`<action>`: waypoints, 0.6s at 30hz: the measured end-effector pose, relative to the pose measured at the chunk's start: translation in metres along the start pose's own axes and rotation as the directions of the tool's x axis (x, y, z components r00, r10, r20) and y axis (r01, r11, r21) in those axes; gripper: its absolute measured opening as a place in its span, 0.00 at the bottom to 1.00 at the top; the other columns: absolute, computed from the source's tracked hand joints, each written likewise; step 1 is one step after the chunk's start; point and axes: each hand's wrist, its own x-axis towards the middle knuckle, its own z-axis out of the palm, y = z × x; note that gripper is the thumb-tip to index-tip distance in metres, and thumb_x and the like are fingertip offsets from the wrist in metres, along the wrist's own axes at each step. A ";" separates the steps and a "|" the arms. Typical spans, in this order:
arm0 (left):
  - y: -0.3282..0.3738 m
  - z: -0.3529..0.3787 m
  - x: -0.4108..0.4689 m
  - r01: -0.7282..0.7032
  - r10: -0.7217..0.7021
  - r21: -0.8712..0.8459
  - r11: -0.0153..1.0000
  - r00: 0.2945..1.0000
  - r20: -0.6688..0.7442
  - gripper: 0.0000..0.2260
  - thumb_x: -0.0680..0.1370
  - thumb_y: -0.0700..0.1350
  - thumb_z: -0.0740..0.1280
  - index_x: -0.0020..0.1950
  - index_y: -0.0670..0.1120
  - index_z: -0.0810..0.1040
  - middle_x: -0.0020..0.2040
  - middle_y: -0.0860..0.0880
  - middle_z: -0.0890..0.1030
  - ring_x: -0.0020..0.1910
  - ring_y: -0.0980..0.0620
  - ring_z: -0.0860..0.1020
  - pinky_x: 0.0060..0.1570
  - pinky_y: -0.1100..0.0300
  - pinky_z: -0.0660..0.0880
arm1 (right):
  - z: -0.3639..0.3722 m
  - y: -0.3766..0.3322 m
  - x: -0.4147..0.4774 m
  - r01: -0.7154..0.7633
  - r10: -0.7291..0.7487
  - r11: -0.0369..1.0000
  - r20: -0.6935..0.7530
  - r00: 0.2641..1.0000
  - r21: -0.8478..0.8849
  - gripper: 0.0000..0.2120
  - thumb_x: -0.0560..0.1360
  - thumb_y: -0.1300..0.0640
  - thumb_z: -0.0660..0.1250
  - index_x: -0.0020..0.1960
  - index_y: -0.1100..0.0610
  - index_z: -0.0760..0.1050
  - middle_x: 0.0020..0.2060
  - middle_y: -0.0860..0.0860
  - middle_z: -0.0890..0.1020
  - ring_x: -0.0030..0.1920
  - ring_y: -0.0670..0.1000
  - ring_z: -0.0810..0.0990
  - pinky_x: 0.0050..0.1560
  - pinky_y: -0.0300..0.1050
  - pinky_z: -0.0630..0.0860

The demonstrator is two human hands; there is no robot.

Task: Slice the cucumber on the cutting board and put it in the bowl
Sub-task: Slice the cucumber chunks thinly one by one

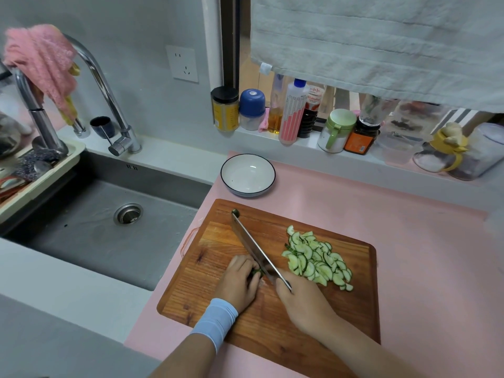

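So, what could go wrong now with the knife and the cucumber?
Only a short cucumber end remains under the left hand, with the knife close beside it: a slip may cut a finger. The slices have to travel to the bowl behind the board; some may drop on the counter.

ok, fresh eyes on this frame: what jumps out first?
First, the pile of cucumber slices on the right half of the wooden cutting board, bright green against the brown. Next, the knife angled across the board's middle, gripped by the right hand, while the left hand holds a small cucumber stub against the blade. Behind the board, the white bowl sits empty on the pink mat.
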 end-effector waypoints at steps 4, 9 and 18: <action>0.000 0.000 -0.001 0.009 -0.009 0.008 1.000 1.000 0.000 0.05 0.74 0.41 0.70 0.47 0.45 0.76 0.48 0.52 0.76 0.50 0.53 0.73 0.56 0.69 0.66 | -0.003 0.006 -0.011 -0.021 0.020 1.000 0.021 1.000 0.014 0.14 0.84 0.52 0.55 0.44 0.51 0.74 0.29 0.48 0.73 0.29 0.44 0.69 0.34 0.45 0.67; 0.001 0.000 0.000 0.007 -0.007 0.000 1.000 1.000 -0.001 0.05 0.73 0.40 0.70 0.46 0.45 0.75 0.48 0.52 0.76 0.50 0.53 0.73 0.56 0.68 0.67 | -0.004 0.007 -0.012 -0.033 0.033 0.999 0.039 0.999 0.003 0.14 0.84 0.50 0.54 0.47 0.52 0.76 0.30 0.48 0.74 0.29 0.44 0.68 0.33 0.42 0.66; 0.000 0.001 -0.002 0.020 -0.020 -0.023 1.000 1.000 0.000 0.04 0.74 0.43 0.68 0.47 0.45 0.76 0.48 0.51 0.77 0.51 0.54 0.73 0.58 0.72 0.65 | 0.007 -0.003 0.015 -0.071 0.069 0.997 0.059 0.996 0.028 0.19 0.85 0.53 0.57 0.35 0.47 0.67 0.26 0.44 0.70 0.27 0.42 0.66 0.31 0.39 0.63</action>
